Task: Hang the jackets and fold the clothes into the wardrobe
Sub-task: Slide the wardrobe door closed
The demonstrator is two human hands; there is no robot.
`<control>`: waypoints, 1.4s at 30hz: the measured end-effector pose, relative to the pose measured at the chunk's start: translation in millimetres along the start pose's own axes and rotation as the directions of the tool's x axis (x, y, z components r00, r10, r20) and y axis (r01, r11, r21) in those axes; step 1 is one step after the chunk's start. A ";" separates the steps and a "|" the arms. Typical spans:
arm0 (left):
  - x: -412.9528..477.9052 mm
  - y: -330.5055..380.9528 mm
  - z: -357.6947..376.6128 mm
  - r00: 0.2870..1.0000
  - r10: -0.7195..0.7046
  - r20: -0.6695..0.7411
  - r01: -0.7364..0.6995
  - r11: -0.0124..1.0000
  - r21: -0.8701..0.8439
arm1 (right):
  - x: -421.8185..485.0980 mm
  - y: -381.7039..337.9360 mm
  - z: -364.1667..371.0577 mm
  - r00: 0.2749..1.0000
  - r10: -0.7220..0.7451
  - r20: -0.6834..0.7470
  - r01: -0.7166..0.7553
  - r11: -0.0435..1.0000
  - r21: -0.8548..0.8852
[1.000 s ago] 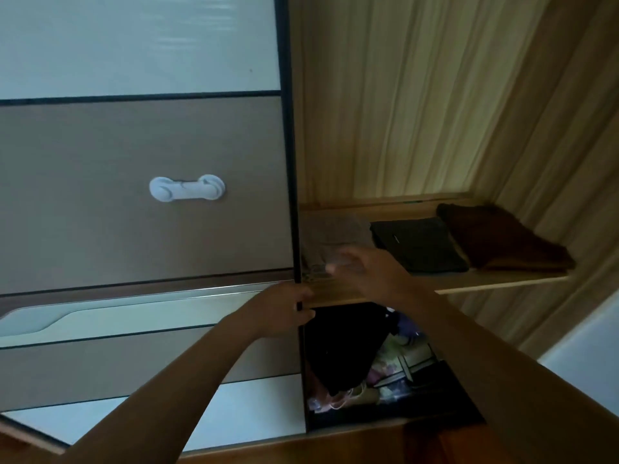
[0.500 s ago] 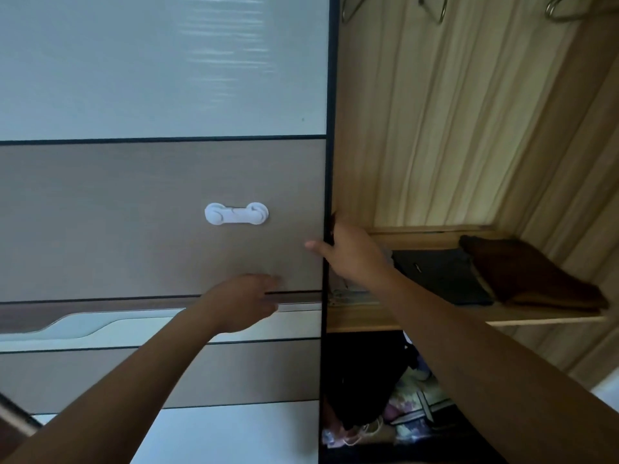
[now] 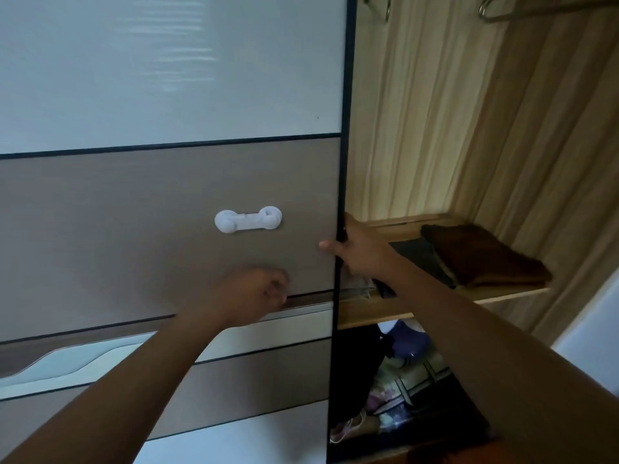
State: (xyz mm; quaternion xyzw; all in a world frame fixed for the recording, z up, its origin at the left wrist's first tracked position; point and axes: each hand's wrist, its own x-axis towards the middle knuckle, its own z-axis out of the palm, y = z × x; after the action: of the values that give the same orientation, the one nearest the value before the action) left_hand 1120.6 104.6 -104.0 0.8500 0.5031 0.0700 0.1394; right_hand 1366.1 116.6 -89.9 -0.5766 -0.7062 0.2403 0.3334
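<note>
A sliding wardrobe door (image 3: 167,202) with brown and white panels fills the left. My right hand (image 3: 360,249) grips its black right edge, thumb on the front face and fingers behind it. My left hand (image 3: 249,296) is pressed with curled fingers against the groove in the door's lower brown panel. Inside the wardrobe a wooden shelf (image 3: 435,304) holds folded clothes: a brown piece (image 3: 482,256) at the right, a dark one (image 3: 422,259) beside it, and a lighter one mostly hidden behind my right arm.
A white child-safety latch (image 3: 248,219) is stuck on the door. Metal hanger hooks (image 3: 492,10) hang at the top right. Below the shelf lies a heap of dark and colourful items (image 3: 398,393). A white wall (image 3: 596,336) borders the wardrobe's right side.
The door has slid right, covering more of the shelf opening. My right hand moved from the shelf clothes to the door's edge; my left hand shifted onto the door's groove.
</note>
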 end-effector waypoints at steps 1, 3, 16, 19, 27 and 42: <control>4.8 2.5 3.0 1.000 0.025 0.014 -0.025 0.999 -0.029 | -1.4 6.8 -5.4 1.000 0.014 -0.012 -0.014 1.000 0.012; 13.9 13.4 8.2 0.998 0.059 0.036 -0.056 0.997 -0.058 | -5.9 20.3 -18.4 0.998 0.052 -0.035 -0.051 0.998 0.024; 100.9 123.8 54.1 0.944 0.325 0.051 -0.325 0.946 -0.012 | -43.5 107.4 -129.4 0.928 0.320 -0.193 -0.324 0.946 0.010; 122.4 155.1 65.8 0.921 0.388 0.027 -0.388 0.921 0.002 | -51.4 131.4 -157.3 0.901 0.359 -0.244 -0.375 0.927 -0.022; 180.5 244.1 98.1 0.886 0.461 0.049 -0.460 0.887 -0.034 | -76.2 193.5 -230.4 0.871 0.382 -0.310 -0.408 0.913 -0.019; 247.6 340.7 150.7 0.861 0.493 0.125 -0.504 0.860 0.078 | -68.9 249.9 -292.8 0.742 0.342 -0.576 -0.356 0.930 0.093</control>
State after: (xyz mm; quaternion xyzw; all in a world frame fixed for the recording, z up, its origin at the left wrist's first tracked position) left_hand 1564.3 141.1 -147.9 0.9599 0.2616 0.0334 0.0953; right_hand 1756.4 91.2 -90.2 -0.7476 -0.4520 0.1019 0.4759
